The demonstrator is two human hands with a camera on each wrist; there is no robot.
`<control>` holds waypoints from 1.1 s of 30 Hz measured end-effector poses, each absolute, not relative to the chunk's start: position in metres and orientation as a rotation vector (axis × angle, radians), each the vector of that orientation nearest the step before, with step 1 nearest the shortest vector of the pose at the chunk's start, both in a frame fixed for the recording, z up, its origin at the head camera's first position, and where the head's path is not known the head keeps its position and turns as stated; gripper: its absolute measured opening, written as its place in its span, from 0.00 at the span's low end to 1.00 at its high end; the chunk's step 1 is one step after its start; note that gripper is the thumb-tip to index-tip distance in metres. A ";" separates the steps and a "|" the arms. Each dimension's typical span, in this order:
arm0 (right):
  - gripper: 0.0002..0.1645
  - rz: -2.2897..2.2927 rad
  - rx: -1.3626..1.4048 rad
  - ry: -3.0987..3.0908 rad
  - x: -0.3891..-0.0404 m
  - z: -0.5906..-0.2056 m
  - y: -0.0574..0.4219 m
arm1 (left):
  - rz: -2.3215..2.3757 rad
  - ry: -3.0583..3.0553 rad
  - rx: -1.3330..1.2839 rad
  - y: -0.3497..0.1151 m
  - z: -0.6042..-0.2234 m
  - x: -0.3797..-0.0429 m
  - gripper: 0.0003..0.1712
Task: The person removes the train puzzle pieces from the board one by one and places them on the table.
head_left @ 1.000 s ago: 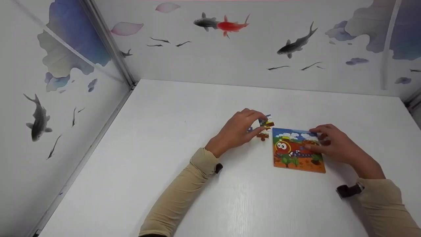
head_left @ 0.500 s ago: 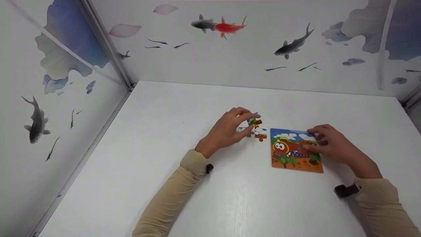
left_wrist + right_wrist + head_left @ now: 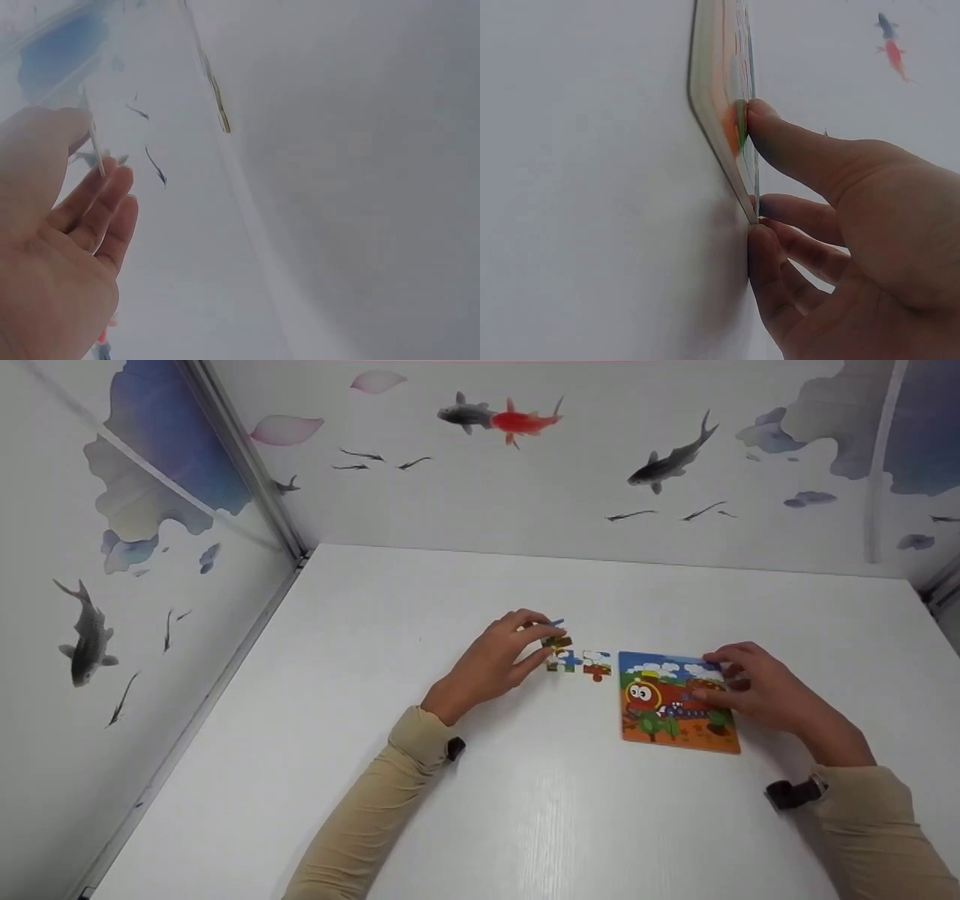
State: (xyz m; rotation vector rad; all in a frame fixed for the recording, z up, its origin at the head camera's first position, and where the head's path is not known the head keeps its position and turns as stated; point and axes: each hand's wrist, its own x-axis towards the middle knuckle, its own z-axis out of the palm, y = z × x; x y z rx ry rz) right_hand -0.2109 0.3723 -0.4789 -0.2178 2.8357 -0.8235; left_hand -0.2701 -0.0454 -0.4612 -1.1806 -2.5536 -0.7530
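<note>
My left hand pinches a small jigsaw piece between thumb and fingers, just behind two other pieces. Seen edge-on in the left wrist view, the held piece is a thin pale strip. On the table lie a blue and white jigsaw piece and, to its right, a jigsaw piece with a brown tab. Right of these is a square train picture puzzle. My right hand grips its right side, thumb on the picture and curled fingers at the edge, as the right wrist view shows of the puzzle.
The white table meets a back wall and a left wall, both printed with fish and leaf shapes. A metal post stands in the corner. Dark straps sit at both wrists.
My left hand has moved left with the pinched jigsaw piece, away from the puzzle, uncovering the two pieces on the table. My right hand and the puzzle stay in place.
</note>
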 end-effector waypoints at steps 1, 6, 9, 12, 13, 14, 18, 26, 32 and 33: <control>0.48 -0.827 -0.215 2.832 -0.211 -0.479 0.372 | -0.750 -2.560 -1.181 -0.049 -0.461 -0.270 0.22; 0.49 -0.829 -0.214 2.825 -0.211 -0.479 0.374 | -0.760 -2.618 -1.165 -0.064 -0.462 -0.273 0.20; 0.49 -0.824 -0.204 2.817 -0.211 -0.481 0.375 | -0.756 -2.681 -1.151 -0.067 -0.464 -0.276 0.19; 0.49 -0.825 -0.191 2.811 -0.211 -0.482 0.375 | -0.702 -2.757 -1.156 -0.067 -0.465 -0.278 0.17; 0.49 -0.824 -0.188 2.810 -0.211 -0.482 0.375 | -0.675 -2.783 -1.160 -0.067 -0.465 -0.278 0.17; 0.48 -0.823 -0.187 2.810 -0.211 -0.481 0.375 | -0.652 -2.807 -1.166 -0.067 -0.465 -0.279 0.17; 0.47 -0.808 -0.209 2.830 -0.212 -0.481 0.373 | -0.567 -2.872 -1.198 -0.067 -0.463 -0.280 0.16; 0.48 -0.811 -0.204 2.822 -0.211 -0.479 0.371 | -0.482 -2.969 -1.132 -0.064 -0.465 -0.282 0.17; 0.48 -0.822 -0.197 2.824 -0.210 -0.479 0.370 | -0.490 -2.989 -1.094 -0.062 -0.466 -0.284 0.18; 0.48 -0.821 -0.199 2.824 -0.210 -0.479 0.370 | -0.492 -2.992 -1.087 -0.062 -0.466 -0.285 0.18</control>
